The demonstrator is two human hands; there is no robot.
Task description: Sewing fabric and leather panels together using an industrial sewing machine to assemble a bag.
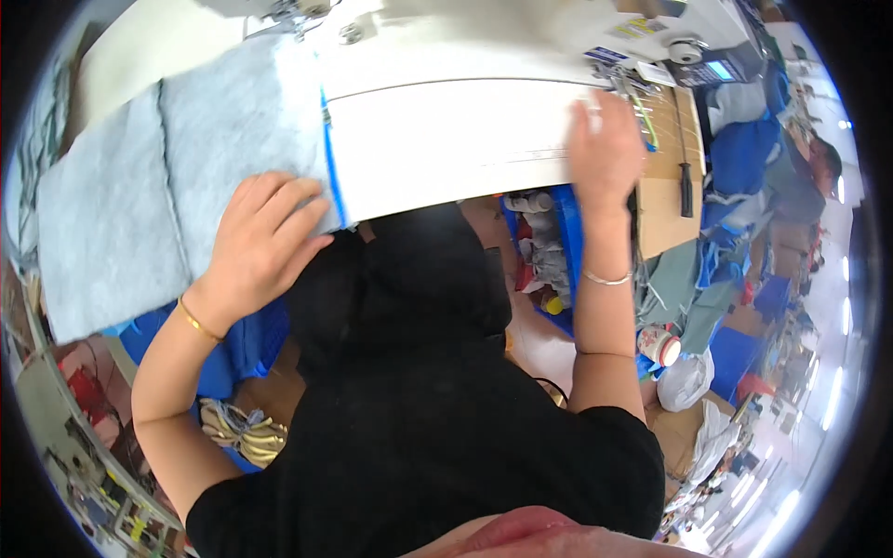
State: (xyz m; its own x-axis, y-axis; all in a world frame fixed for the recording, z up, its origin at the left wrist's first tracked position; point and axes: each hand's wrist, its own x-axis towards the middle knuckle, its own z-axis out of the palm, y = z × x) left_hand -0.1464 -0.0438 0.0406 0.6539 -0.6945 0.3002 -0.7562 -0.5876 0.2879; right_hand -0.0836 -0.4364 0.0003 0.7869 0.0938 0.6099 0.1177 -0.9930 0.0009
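Observation:
My left hand lies flat with fingers spread on a pale grey padded fabric piece edged with blue trim, at the near edge of a white sewing table. My right hand rests palm down on the right end of that table, beside a brown cardboard sheet; its fingers are apart and hold nothing. A gold bracelet sits on the left wrist, a thin silver one on the right. My black garment fills the lower middle.
A white sewing machine stands at the back. A blue bin with scraps sits under the table. Blue fabric heaps lie to the right, a black-handled tool rests on the cardboard, and a white bag is on the floor.

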